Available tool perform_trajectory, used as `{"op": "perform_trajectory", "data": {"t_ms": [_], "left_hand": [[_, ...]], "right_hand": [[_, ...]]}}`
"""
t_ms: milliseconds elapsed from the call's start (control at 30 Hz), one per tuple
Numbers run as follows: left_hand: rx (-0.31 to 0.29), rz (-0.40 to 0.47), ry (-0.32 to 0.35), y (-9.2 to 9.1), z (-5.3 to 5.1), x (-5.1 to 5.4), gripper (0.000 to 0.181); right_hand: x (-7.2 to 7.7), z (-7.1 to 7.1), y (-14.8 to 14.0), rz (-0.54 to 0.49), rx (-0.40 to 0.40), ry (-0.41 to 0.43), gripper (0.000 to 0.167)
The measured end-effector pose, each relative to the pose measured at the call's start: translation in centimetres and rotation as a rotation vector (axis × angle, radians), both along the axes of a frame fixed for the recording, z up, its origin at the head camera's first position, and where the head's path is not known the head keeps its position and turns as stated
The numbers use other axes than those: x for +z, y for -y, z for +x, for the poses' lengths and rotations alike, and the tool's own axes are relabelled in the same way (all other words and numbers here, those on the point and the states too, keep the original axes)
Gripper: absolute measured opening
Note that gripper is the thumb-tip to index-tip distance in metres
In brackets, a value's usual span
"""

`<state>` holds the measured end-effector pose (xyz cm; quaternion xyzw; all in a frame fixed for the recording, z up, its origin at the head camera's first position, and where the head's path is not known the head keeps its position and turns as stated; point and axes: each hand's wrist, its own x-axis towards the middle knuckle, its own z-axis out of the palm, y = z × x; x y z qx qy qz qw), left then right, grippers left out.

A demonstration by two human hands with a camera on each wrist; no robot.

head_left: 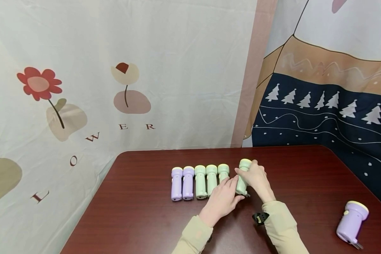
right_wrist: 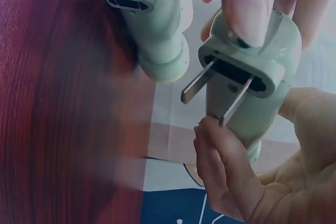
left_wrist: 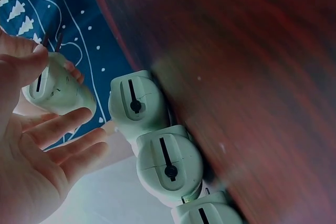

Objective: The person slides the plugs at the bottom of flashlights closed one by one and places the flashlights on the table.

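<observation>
My right hand (head_left: 256, 177) grips a pale green flashlight (head_left: 242, 186) with a yellow-rimmed head, at the right end of a row. Two metal prongs (right_wrist: 239, 100) stick out of its tail in the right wrist view. The left thumb (right_wrist: 251, 20) presses on the slider at that tail, and the other fingers of my left hand (head_left: 221, 198) reach along the body's side. Left of the hands lie three green flashlights (head_left: 200, 182) side by side, tails toward me; the left hand partly hides the nearest one. Slotted tails (left_wrist: 169, 165) of these show in the left wrist view.
Two purple flashlights (head_left: 176, 185) continue the row on its left. Another purple flashlight (head_left: 352, 223), prongs out, lies near the right edge of the dark red table (head_left: 130, 218). Printed cloths (head_left: 190, 70) hang behind the table. A black wrist device (head_left: 259, 218) sits at the right cuff.
</observation>
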<state>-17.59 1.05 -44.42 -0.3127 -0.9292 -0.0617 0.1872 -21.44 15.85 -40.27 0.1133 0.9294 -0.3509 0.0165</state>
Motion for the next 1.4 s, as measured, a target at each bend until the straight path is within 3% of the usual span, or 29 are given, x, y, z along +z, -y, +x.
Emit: {"op": "perform_trajectory", "data": {"t_ms": [333,800,1100,1400], "left_hand": [[0.002,-0.003,-0.009,0.0,0.1,0.3,0.066],[-0.014,-0.034,-0.140,0.1,-0.2,0.1,0.064],[-0.009,-0.044,-0.201,0.3,-0.4,0.0,0.060],[-0.004,-0.048,-0.206,0.4,-0.5,0.1,0.059]], "right_hand": [[0.2,0.3,0.3,0.018,0.010,-0.022,0.077],[0.0,0.1,1.0,0.007,0.021,0.015,0.081],[-0.2,-0.2,1.2,0.030,0.033,-0.010,0.080],[-0.1,-0.4,1.4,0.044,0.029,-0.008,0.077]]}}
